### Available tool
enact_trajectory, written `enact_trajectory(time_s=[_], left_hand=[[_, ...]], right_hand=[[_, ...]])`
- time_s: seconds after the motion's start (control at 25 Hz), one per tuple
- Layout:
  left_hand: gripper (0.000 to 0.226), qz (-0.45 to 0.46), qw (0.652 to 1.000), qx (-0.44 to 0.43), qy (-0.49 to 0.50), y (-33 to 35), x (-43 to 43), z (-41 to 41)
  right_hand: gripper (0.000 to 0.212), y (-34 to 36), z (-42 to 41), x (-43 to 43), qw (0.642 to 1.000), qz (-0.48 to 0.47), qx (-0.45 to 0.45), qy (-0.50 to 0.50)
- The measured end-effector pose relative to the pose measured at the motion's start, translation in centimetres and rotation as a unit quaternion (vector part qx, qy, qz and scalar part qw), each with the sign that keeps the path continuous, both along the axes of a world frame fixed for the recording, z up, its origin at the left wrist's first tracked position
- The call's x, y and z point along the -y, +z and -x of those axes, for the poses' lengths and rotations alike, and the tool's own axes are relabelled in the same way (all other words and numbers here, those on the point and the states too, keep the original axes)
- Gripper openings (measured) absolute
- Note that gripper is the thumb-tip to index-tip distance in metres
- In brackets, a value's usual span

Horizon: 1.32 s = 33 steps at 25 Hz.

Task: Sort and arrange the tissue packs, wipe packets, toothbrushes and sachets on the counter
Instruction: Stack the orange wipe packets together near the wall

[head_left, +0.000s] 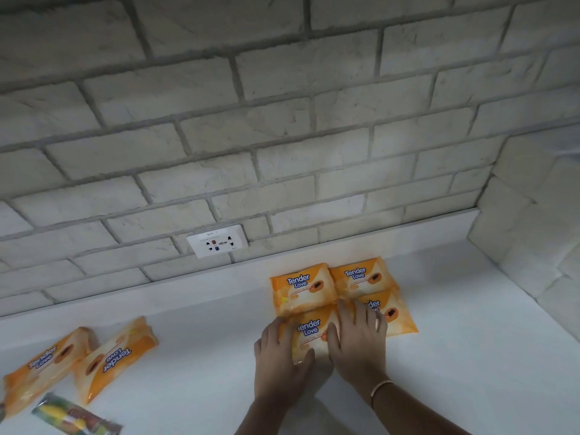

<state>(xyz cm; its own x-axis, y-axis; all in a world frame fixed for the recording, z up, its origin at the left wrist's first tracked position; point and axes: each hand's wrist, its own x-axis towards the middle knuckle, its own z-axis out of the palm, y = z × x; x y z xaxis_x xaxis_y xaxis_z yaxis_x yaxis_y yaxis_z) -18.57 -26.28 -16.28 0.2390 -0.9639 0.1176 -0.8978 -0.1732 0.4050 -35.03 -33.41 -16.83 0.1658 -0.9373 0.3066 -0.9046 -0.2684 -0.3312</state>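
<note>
Flanking the near-left wipe packet (310,332) with left hand (279,356) and right hand (357,343), fingers (364,318) straight and slightly apart, pressing flat, not gripping. Lies on the bench (455,356) as the fourth of a two-by-two block near the wall. Nudge gently until edges meet; avoid shoving the near-right packet (395,315) askew. Leaves two loose packets (116,356) well left, beside a green sachet (75,419).

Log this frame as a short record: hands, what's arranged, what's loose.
arranged: four orange wipe packets in a two-by-two block by the wall
left hand: rests on the near-left packet, at its left edge
right hand: flat, spanning the near-left packet and near-right packet
loose: two more orange packets and a green-yellow sachet, at the counter left end
</note>
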Motion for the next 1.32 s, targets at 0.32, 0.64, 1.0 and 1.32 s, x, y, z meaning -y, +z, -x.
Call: enact_trajectory(time_s=[0.32, 0.64, 1.0, 1.32], left_hand=[[0.052, 0.055, 0.997, 0.039, -0.042, -1.0, -0.2, 0.1], [0.055, 0.058, 0.996, 0.038, -0.049, -1.3, -0.1, 0.1], [0.052, 0.094, 0.987, -0.128, 0.026, -1.3, -1.9, -0.6], [0.035, 0.101, 0.965, -0.239, 0.038, -1.2, -6.5, -1.7]], right_hand=[[0.046, -0.3, 0.5, -0.3, 0.999, 0.020, 0.021, -0.023], [0.041, -0.9, 0.6, -0.2, 0.999, 0.025, 0.023, -0.015], [0.035, -0.6, 1.4, -3.1, 0.998, 0.041, 0.038, 0.011], [0.028, -1.3, -1.7, -9.9, 0.998, 0.016, 0.041, 0.039]])
